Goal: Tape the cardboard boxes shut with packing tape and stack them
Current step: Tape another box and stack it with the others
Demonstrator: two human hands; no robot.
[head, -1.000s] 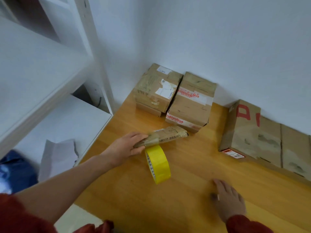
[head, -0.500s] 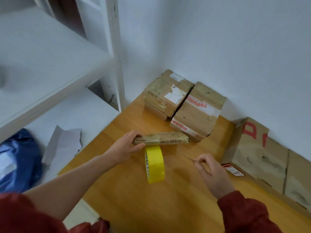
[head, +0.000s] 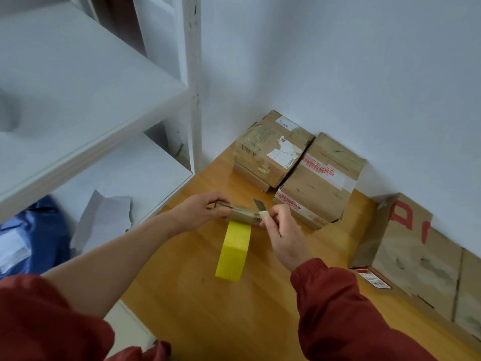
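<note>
Your left hand [head: 200, 214] clenches the small box [head: 242, 213], steadying it with the tape roll [head: 234, 252] just below your fingers [head: 220, 199]. Your right hand [head: 283, 235] grasps the knife [head: 259, 205] alongside, presumably to cut.

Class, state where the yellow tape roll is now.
Head view: the yellow tape roll stands on edge on the wooden table, centre, just below the small box that the left hand grips.

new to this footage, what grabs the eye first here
First the yellow tape roll, just below the small box the left hand grips. The right hand holds a knife at that box's right end. A labelled box and a red-taped box sit side by side in the far corner.
</note>
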